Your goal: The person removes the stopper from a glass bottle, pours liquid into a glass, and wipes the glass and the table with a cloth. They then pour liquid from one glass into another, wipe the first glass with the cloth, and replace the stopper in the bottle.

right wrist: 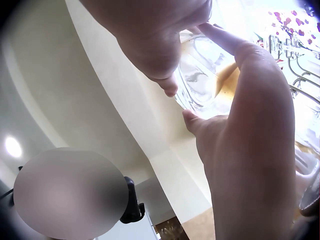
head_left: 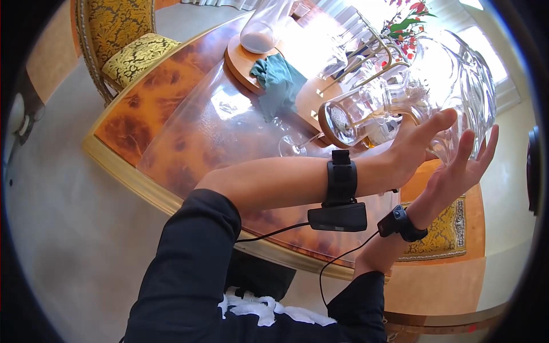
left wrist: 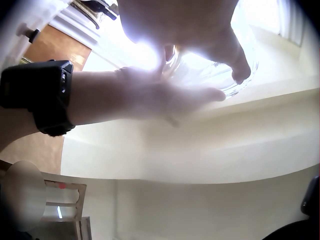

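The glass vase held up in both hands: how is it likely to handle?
The vase is clear cut glass, so probably fragile and somewhat slippery. It looks large against the left hand and right hand cradling it, so likely heavy. Held tilted above the table on fairly straight fingers, it could slip.

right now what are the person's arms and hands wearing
Both hands are bare: left hand, right hand. Black sleeves are pushed up, leaving the forearms uncovered. Each wrist carries a black strap; the left strap holds a boxy black camera, the right strap a smaller black unit. A thin black cable runs from each back toward the sleeves. No rings or markings show.
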{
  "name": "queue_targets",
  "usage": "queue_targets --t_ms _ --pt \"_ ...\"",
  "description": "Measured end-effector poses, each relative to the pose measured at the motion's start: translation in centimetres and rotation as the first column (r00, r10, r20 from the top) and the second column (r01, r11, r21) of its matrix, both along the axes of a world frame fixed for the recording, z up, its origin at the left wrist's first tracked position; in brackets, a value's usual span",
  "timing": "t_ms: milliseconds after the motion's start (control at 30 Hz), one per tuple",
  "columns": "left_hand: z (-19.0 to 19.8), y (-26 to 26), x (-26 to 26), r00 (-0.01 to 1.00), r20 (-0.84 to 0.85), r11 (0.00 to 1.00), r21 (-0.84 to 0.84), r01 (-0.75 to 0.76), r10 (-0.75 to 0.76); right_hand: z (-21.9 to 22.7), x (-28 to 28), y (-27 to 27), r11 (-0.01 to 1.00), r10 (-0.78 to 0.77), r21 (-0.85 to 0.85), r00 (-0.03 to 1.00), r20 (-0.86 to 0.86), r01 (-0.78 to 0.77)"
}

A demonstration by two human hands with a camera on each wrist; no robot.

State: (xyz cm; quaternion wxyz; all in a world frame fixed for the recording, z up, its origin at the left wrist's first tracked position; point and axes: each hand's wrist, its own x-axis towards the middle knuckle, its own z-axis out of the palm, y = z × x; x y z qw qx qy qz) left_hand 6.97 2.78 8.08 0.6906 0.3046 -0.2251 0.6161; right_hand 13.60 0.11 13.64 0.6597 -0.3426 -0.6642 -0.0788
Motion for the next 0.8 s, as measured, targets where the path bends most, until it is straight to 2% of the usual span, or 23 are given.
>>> queue_targets --t_ms 100,167,267,433,500,533,600,633,700,733,800 --pt "0.2 -0.3 -0.1 1.0 -0.002 0.998 -0.051 0.03 -0.03 0.7 -0.3 -0.1 0.999 -0.028 0.021 0.999 0.033 0.027" --pt "0.5 -0.5 0.0 0.995 0.077 0.994 -0.085 0.067 -0.06 1.0 -0.4 0.0 0.999 -0.036 0.009 0.997 0.061 0.036" --pt "0.7 -0.5 -0.3 0.986 0.136 0.993 -0.038 0.107 -0.101 1.6 -0.8 -0.2 0.997 -0.074 -0.014 0.991 0.11 0.076" --pt "0.9 -0.7 -0.7 0.984 0.13 0.983 -0.12 0.141 -0.125 2.4 -1.0 0.2 0.991 -0.126 -0.017 0.98 0.155 0.13" --pt "1.0 -0.8 -0.7 0.982 0.143 0.982 -0.126 0.144 -0.125 2.8 -0.9 0.1 0.974 -0.226 0.022 0.945 0.236 0.228" --pt "1.0 -0.8 -0.8 0.984 0.132 0.98 -0.144 0.134 -0.116 3.0 -1.0 0.1 0.973 -0.226 0.023 0.944 0.239 0.228" --pt "1.1 -0.9 -1.1 0.987 0.123 0.979 -0.16 0.124 -0.105 3.5 -1.2 0.1 0.979 -0.2 0.014 0.944 0.263 0.203" --pt "1.1 -0.9 -1.3 0.988 0.112 0.988 -0.105 0.115 -0.103 3.8 -1.0 0.2 0.979 -0.2 0.016 0.943 0.265 0.203" --pt "1.2 -0.7 -1.4 0.99 0.102 0.993 -0.048 0.107 -0.102 4.5 -0.6 0.5 0.995 -0.005 -0.094 0.977 0.215 0.026" --pt "1.3 -0.7 -1.4 0.988 0.117 0.994 -0.024 0.108 -0.104 4.7 -0.8 0.6 0.995 -0.006 -0.093 0.976 0.217 0.027" --pt "1.4 -0.7 -1.5 0.985 0.134 0.994 0.0 0.108 -0.107 5.0 -0.9 0.9 0.979 0.159 -0.147 0.979 0.131 -0.139"
